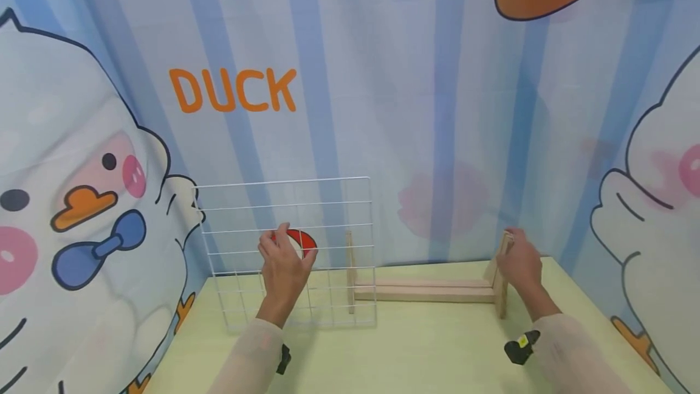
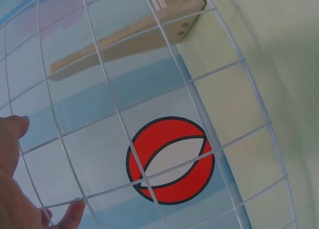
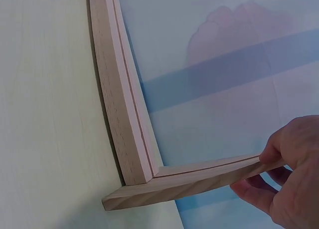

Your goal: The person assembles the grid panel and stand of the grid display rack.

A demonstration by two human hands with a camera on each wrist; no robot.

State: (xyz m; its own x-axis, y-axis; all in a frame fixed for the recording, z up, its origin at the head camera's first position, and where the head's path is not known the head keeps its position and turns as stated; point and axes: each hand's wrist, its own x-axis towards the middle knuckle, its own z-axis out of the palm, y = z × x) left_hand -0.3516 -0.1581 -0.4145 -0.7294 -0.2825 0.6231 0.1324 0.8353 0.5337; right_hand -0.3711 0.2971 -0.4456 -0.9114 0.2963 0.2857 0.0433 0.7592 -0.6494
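Two hands at work above the table (image 1: 421,351). With the left hand (image 1: 285,272), holding a white wire grid panel (image 1: 330,226) roughly upright, thumb and fingers bent against the wires with tips spread from each other. With the right hand (image 1: 521,260), well apart at three o'clock from the left, pinching the upper part of an upright (image 1: 500,287) on a wooden stand (image 1: 423,295), thumb and fingertips clamped across the wood.

Most worth watching: from left hand to stand, just past three o'clock; from stand to panel, between nine and ten. Along the stand's long crossbar, an axis running nine to three, with one upright at each end. At the nine o'clock end, seen through the panel's mesh, the other upright (image 1: 351,272); whether touching the wires, impossible to tell. Nearer the stand, and in contact with it, the right hand; nearer the panel, the left. Also through the mesh, a red-and-white ball print (image 2: 172,156) on the backdrop curtain (image 1: 377,78), at one o'clock from the left hand.
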